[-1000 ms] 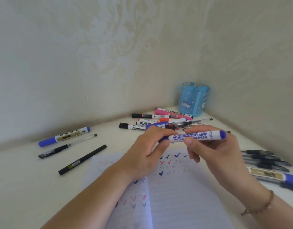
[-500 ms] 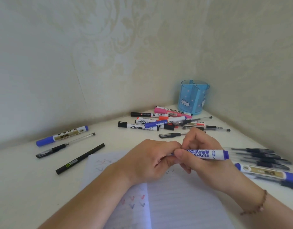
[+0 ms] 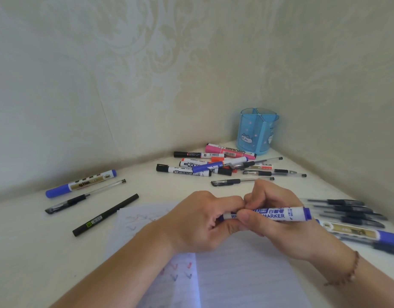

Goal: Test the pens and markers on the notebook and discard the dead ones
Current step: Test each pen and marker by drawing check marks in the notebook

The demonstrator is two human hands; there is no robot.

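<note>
A pale counter fills a corner of cream patterned wallpaper, with a blue pen cup at the back. The white whiteboard marker, blue at both ends, lies level above the open notebook. The left hand fingers curl round its cap end; the right hand fingers clamp its barrel.
</note>
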